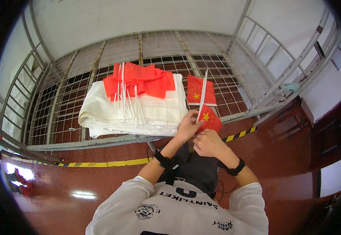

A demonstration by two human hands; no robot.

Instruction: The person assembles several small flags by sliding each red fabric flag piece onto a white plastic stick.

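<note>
My left hand (188, 126) is closed around the lower part of some thin white sticks (203, 92), which point up and away from me. Against these fingers is a small red flag (211, 118) with yellow stars. My right hand (208, 144) is curled at the flag's lower edge, its fingertips partly hidden. Just beyond lie flat red flags (196, 86) with a white edge strip. To the left, a heap of red flags (145, 80) on white sticks rests on folded white cloth (100, 103), sticks pointing toward me.
A metal bed frame (80, 145) with a wire mesh base carries the cloth and flags. Its railed ends (274, 49) rise on both sides. Black-and-yellow tape (111, 163) runs along the reddish floor (127, 184). A pale green item (290, 87) hangs at the right rail.
</note>
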